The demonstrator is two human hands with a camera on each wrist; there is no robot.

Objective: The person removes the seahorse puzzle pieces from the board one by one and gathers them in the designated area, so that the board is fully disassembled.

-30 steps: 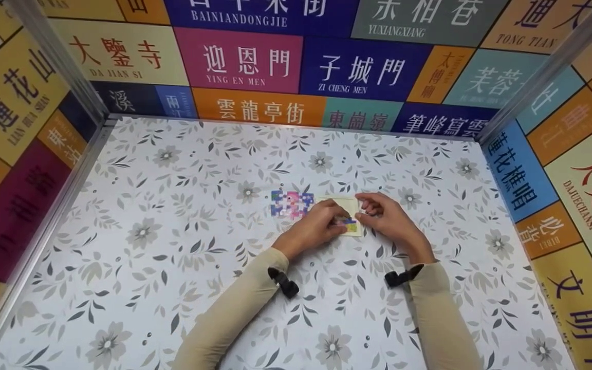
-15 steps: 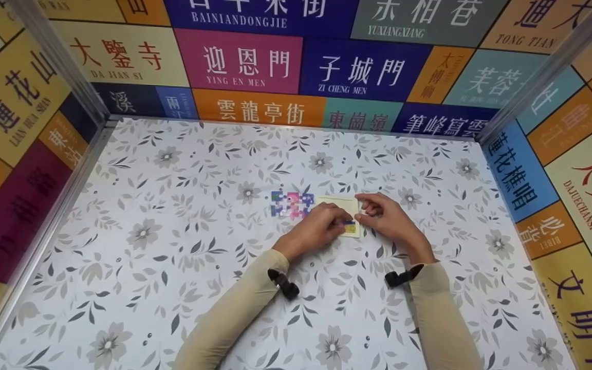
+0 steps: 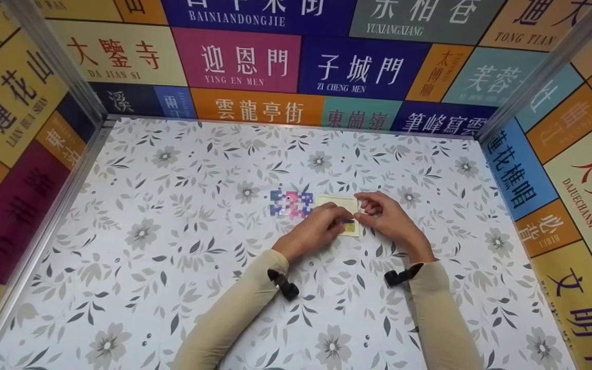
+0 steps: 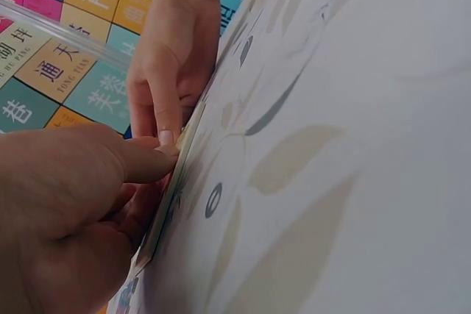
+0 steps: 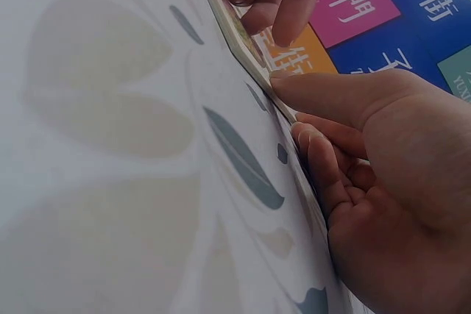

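Note:
A shallow cream puzzle tray (image 3: pixel 331 200) lies on the table in the head view. My left hand (image 3: pixel 320 222) bends over its front half, covering much of it. A blue-and-yellow puzzle piece (image 3: pixel 349 226) shows at its fingertips, inside the tray; they seem to pinch it, but the grip is mostly hidden. At the right edge, my right hand (image 3: pixel 389 216) holds the tray between thumb and forefinger, the other fingers curled. The right wrist view shows the right thumb (image 5: pixel 316 93) against the tray's rim. Left of the tray sits a joined block of blue and pink puzzle pieces (image 3: pixel 292 204).
A white cloth with grey flowers and leaves covers the table (image 3: pixel 198 288). Panels printed with place names (image 3: pixel 247 61) rise at the back and both sides, with metal posts (image 3: pixel 62 67) at the corners. Black straps (image 3: pixel 284 284) circle both wrists.
The left fingers have shifted very slightly over the blue-and-yellow piece, and the left fingertips bend a little differently. The right hand and the joined pieces stay where they were.

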